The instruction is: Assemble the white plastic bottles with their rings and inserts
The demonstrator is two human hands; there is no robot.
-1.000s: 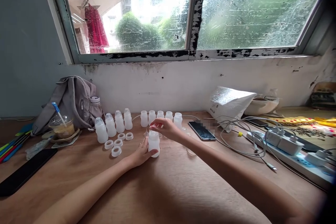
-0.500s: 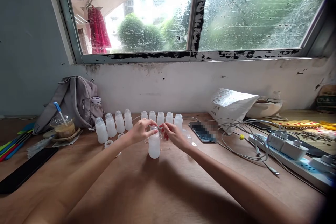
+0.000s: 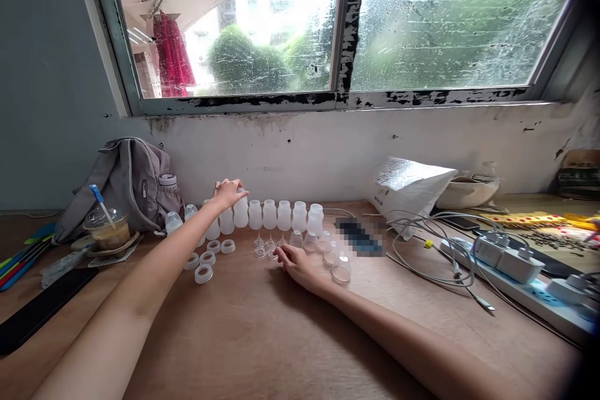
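Observation:
My left hand (image 3: 228, 192) reaches to the back row, its fingers closed round the top of a frosted baby bottle (image 3: 240, 215) standing upright. To its right stand several open-topped bottles (image 3: 284, 217); to its left are several bottles with clear domed caps (image 3: 173, 222), partly hidden by my left forearm. My right hand (image 3: 296, 264) rests low over the table with curled fingers, right beside several clear teats (image 3: 259, 250); whether it pinches one is hidden. Close to its wrist stand several clear domed caps (image 3: 341, 270). White screw rings (image 3: 203, 273) lie near my left forearm.
A grey backpack (image 3: 134, 187) and a drink cup (image 3: 110, 231) stand at the left, with a black phone-like slab (image 3: 44, 306) in front. At the right are a blurred phone (image 3: 359, 236), a silver-white bag (image 3: 407, 190), loose cables (image 3: 422, 262) and a power strip (image 3: 510, 287).
Both hands were together at the top of a bottle in the middle. Now my left hand is at a bottle in the back row, and my right hand has dropped to the teats.

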